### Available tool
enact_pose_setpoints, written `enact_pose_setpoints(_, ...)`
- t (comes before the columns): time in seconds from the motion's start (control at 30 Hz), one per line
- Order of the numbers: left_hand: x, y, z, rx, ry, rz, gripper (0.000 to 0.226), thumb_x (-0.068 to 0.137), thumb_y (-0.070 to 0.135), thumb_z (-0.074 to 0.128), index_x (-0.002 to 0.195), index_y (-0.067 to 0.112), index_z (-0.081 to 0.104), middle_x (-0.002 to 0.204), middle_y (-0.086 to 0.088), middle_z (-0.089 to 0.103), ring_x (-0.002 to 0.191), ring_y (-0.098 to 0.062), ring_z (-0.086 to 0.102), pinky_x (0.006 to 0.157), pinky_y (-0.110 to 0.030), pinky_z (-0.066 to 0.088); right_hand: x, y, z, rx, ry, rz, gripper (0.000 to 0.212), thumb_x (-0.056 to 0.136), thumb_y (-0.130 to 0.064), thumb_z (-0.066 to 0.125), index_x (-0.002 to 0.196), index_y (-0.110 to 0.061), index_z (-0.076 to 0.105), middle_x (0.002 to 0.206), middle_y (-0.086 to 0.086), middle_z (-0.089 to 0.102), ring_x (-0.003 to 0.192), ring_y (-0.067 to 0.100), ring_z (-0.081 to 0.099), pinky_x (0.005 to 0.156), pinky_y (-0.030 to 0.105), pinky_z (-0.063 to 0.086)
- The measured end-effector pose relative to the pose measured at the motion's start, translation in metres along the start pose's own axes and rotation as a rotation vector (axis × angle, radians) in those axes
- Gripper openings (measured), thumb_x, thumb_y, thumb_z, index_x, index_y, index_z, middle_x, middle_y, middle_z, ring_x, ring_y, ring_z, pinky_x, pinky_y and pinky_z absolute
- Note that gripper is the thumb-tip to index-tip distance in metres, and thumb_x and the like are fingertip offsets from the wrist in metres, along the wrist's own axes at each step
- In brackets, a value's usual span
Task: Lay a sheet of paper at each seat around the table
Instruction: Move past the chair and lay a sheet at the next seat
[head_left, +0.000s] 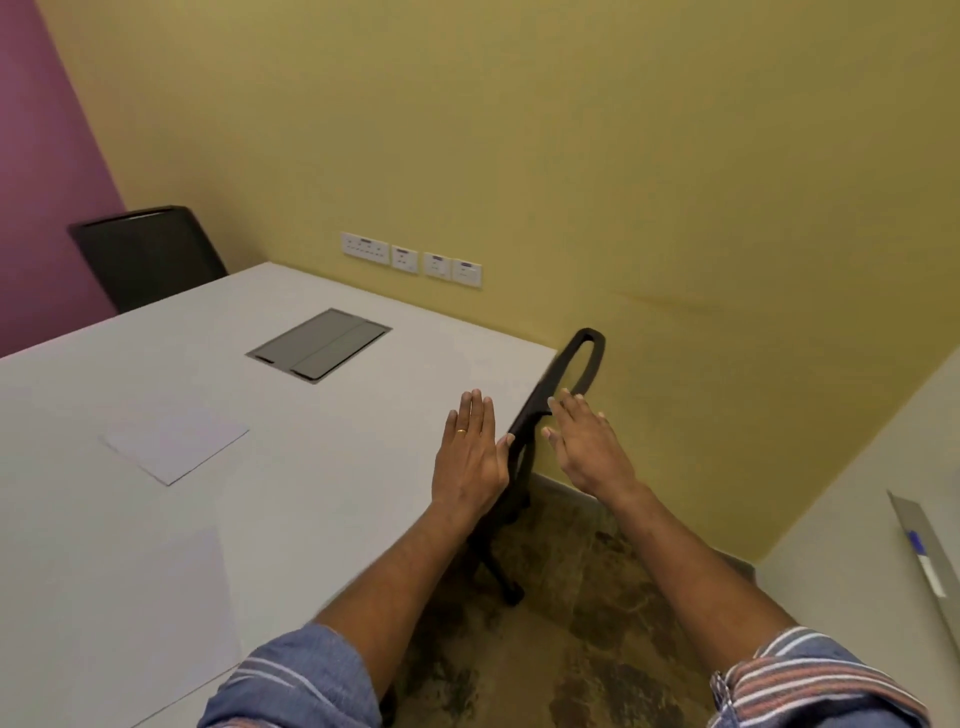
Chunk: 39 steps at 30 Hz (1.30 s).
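Observation:
A white sheet of paper (174, 441) lies flat on the pale grey table (363, 426), left of centre. Another sheet (171, 597) seems to lie near the table's front edge; its outline is faint. My left hand (470, 457) hovers with straight fingers over the table's right edge and holds nothing. My right hand (589, 447) is stretched out with straight fingers beside the back of a black chair (540, 415) that is tucked at the table's right side. Whether it touches the chair I cannot tell.
A grey cable hatch (319, 344) is set into the table's middle. A second black chair (148, 254) stands at the far left corner. Wall sockets (410, 259) sit on the yellow wall. A white counter (883, 519) with a metal strip stands at right. Dark patterned floor lies between.

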<state>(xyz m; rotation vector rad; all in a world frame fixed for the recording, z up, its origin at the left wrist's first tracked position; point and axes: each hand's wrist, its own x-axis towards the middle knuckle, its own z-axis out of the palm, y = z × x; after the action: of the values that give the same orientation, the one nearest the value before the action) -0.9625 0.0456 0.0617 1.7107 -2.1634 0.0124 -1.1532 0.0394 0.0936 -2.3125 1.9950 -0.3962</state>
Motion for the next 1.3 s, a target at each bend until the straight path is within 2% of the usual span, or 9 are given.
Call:
enact_pose_setpoints(0.13,0.03,-0.046,0.013,0.05,-0.006,-0.109,0.067,0.104,0.047,0.007,0.157,0.006,0.001,0.165,-0.011,-0.008,0.153,-0.026,-0.01,0.125,-0.043,0.004,0.059,-0.024,0.026,0.021,-0.044,-0.083,0.06,0.105,-0.048,0.025,0.157,-0.021,0.013,0.166,0.0,0.003,0.153,0.019,0.0,0.124,0.047,0.009)
enact_pose_setpoints(0.27,0.045,-0.078,0.018,0.046,-0.028,-0.181,0.065,0.105,0.04,0.023,0.155,-0.001,0.015,0.164,-0.018,0.009,0.153,-0.03,0.005,0.125,-0.044,0.008,0.115,-0.034,0.038,-0.048,-0.049,-0.171,0.057,0.106,-0.039,0.032,0.157,-0.018,0.019,0.166,0.004,0.006,0.152,0.025,0.006,0.12,0.05,0.014)
enact_pose_setpoints(0.3,0.05,-0.068,0.022,0.037,-0.025,-0.15,0.065,0.105,0.04,0.023,0.155,-0.001,0.015,0.164,-0.018,0.01,0.153,-0.03,0.005,0.125,-0.045,0.008,0.116,-0.021,0.031,-0.07,-0.033,-0.15,0.055,0.106,-0.037,0.033,0.156,-0.018,0.021,0.166,0.005,0.007,0.152,0.026,0.008,0.119,0.051,0.016)
enact_pose_setpoints(0.37,0.039,-0.106,0.024,0.045,-0.055,-0.258,0.064,0.106,0.04,0.021,0.156,0.001,0.012,0.165,-0.016,0.005,0.153,-0.029,0.001,0.125,-0.044,0.005,0.149,-0.051,0.057,-0.032,-0.065,-0.239,0.056,0.106,-0.038,0.033,0.156,-0.016,0.022,0.165,0.006,0.011,0.152,0.027,0.011,0.119,0.051,0.02)
enact_pose_setpoints(0.57,0.038,-0.164,0.034,0.084,-0.015,-0.435,0.063,0.107,0.04,0.022,0.157,0.003,0.01,0.165,-0.014,0.002,0.153,-0.028,-0.003,0.125,-0.042,0.002,0.206,-0.099,0.11,0.03,-0.124,-0.431,0.055,0.105,-0.037,0.034,0.154,-0.013,0.027,0.163,0.01,0.018,0.15,0.031,0.018,0.115,0.054,0.026)
enact_pose_setpoints(0.83,0.05,-0.216,0.033,0.199,0.073,-0.682,0.064,0.103,0.041,0.018,0.156,0.005,0.022,0.163,-0.014,0.019,0.153,-0.028,0.013,0.122,-0.045,0.021,0.274,-0.159,0.157,0.078,-0.229,-0.701,0.058,0.104,-0.041,0.037,0.153,-0.011,0.029,0.162,0.013,0.02,0.149,0.034,0.021,0.113,0.055,0.028)
enact_pose_setpoints(0.97,0.058,-0.226,0.034,0.244,0.113,-0.814,0.063,0.103,0.041,0.014,0.156,0.007,0.021,0.164,-0.013,0.018,0.152,-0.029,0.014,0.122,-0.045,0.023,0.304,-0.184,0.168,0.081,-0.259,-0.841,0.06,0.104,-0.043,0.034,0.154,-0.012,0.025,0.164,0.011,0.016,0.15,0.031,0.016,0.116,0.052,0.025)
enact_pose_setpoints(1.3,0.049,-0.266,0.021,0.331,0.106,-0.977,0.068,0.101,0.043,0.005,0.157,0.007,0.016,0.164,-0.012,0.014,0.153,-0.028,0.01,0.123,-0.043,0.019,0.318,-0.254,0.194,0.144,-0.33,-1.036,0.062,0.104,-0.046,0.03,0.156,-0.014,0.018,0.165,0.009,0.009,0.152,0.028,0.009,0.119,0.048,0.019)
